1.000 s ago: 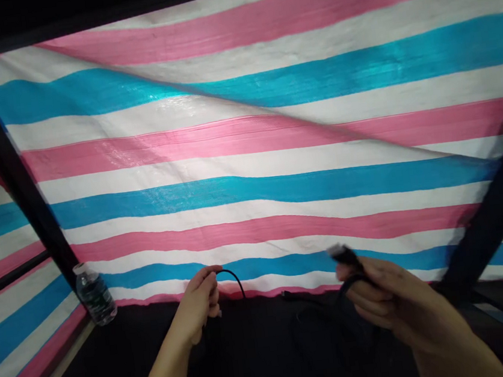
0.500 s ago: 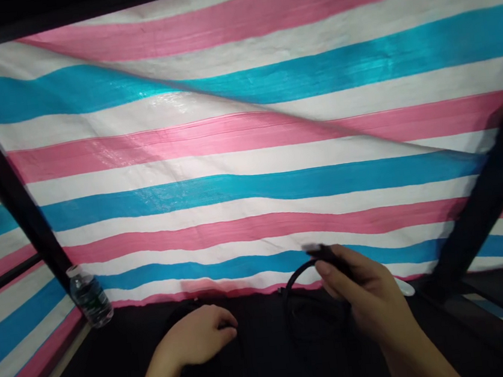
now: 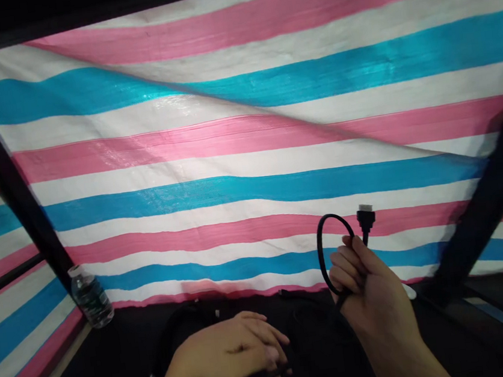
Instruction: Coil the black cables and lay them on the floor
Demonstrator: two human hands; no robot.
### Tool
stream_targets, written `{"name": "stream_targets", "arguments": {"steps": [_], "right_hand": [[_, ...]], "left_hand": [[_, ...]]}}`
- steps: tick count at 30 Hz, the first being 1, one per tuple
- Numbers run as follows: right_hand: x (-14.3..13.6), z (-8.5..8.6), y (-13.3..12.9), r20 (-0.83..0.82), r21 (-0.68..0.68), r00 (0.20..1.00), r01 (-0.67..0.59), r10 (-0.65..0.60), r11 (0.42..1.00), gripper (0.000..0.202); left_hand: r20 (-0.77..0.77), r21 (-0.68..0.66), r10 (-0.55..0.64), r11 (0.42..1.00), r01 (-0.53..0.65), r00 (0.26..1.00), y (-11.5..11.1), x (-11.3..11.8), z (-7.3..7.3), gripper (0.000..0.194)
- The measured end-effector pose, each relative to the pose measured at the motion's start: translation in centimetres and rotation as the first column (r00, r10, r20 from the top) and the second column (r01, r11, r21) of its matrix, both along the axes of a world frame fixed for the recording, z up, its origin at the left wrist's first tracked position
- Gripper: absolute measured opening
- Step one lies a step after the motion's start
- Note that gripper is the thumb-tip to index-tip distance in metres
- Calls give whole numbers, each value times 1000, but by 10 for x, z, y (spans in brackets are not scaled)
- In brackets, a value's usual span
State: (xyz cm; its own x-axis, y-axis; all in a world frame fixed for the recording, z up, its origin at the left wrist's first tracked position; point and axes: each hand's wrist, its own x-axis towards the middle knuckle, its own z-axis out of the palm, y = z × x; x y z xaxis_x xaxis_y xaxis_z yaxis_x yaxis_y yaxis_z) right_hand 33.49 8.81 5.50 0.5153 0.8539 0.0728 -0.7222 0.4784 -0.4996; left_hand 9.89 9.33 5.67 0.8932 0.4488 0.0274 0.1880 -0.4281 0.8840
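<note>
Raised in my right hand [image 3: 372, 290] is a black HDMI cable [image 3: 320, 253], bent into a loop above my curled fingers. Its plug [image 3: 366, 219], silver at the tip, points upward just beyond my thumb. Lower and to the left, my left hand [image 3: 238, 350] hangs over the black table [image 3: 95, 375], its fingers pinched around a short dark piece of cable [image 3: 279, 371]. Whether that piece belongs to the same cable is too dark to make out. Left of this hand lies another black cable [image 3: 162, 344] with light metal ends.
A clear plastic bottle [image 3: 91, 296] stands at the back left corner. A cable end [image 3: 286, 294] lies at the table's back edge. Behind my right wrist a white object [image 3: 409, 291] partly shows. Striped sheeting [image 3: 233, 190] and dark frame posts [image 3: 484, 198] enclose the table.
My right hand has turned its palm toward me, lifting the cable loop and turning the plug upright. My left hand has moved right and toward me, away from the cable on the left, and now pinches a cable.
</note>
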Motion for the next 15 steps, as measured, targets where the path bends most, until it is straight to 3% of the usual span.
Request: {"name": "stream_targets", "arguments": {"steps": [3,8,12,15], "right_hand": [[9,-4,4,-102,43,995,-8,13,999,21],[31,-8,2,-139,152,989,-20,42,988,13],[45,-2,-4,-216,131,972,-70,98,989,12],[40,8,-6,-288,103,939,-166,189,981,19]], "left_hand": [[-27,-122,-18,992,14,999,-2,-7,8,56],[-173,10,197,980,-198,965,3,-15,4,29],[-74,86,404,914,-398,912,5,-15,2,25],[124,73,486,865,-496,865,7,-13,-3,30]]}}
